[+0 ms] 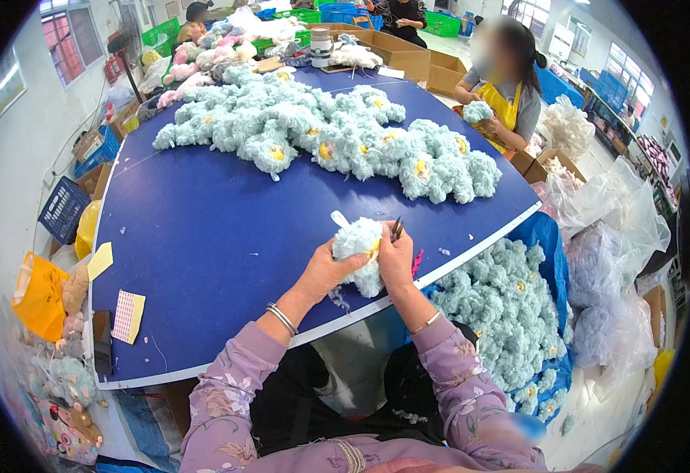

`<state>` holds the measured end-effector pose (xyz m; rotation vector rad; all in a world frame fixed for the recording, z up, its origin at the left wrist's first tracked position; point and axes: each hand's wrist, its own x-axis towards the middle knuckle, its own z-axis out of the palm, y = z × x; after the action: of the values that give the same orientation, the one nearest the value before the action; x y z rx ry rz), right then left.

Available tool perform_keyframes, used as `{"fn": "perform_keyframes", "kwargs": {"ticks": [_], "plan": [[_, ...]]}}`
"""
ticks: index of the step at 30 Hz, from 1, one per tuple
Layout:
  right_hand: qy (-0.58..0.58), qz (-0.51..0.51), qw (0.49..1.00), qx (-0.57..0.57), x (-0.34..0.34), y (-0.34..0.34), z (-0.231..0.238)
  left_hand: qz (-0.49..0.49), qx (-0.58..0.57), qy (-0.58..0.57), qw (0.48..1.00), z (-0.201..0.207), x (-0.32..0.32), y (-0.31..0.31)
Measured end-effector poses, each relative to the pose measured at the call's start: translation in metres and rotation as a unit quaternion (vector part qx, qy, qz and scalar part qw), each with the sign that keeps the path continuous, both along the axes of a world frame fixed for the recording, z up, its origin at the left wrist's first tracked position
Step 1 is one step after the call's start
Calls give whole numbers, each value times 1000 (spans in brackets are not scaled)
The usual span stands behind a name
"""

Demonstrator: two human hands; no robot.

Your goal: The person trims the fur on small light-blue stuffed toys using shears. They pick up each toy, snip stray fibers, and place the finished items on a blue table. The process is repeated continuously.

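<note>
A small fluffy pale-blue plush toy [356,239] with a yellow patch and a white loop at its top is held between my hands, just above the table's near edge. My left hand [331,266] grips its left side, thumb across the front. On the other side, my right hand [396,258] closes on the toy. A small dark pointed tool [397,227] pokes up from that right hand; its lower part is hidden. Magenta strands [416,263] lie beside the right hand. Further back on the blue table [203,236] spreads a heap of similar plush toys [282,126].
A blue sack [551,260] full of similar toys stands at my right. Across the table's right corner, a person in a yellow apron [510,98] handles another toy. A sticker sheet [129,317] and a dark box [103,342] lie at the table's left. Crates and cartons stand behind.
</note>
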<state>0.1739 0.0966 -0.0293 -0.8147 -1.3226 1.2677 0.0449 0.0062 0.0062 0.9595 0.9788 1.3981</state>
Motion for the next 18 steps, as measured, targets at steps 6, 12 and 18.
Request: {"fn": "perform_keyframes", "kwargs": {"ticks": [6,12,18], "plan": [[-16,23,999,-21,-2,1,-5,-6,4,-36,999,-7,-1,1],[25,54,997,-46,-4,-1,1,-48,19,-126,991,-17,-11,7],[85,104,987,-83,3,-4,17,-111,2,-153,982,-10,-24,8]]}}
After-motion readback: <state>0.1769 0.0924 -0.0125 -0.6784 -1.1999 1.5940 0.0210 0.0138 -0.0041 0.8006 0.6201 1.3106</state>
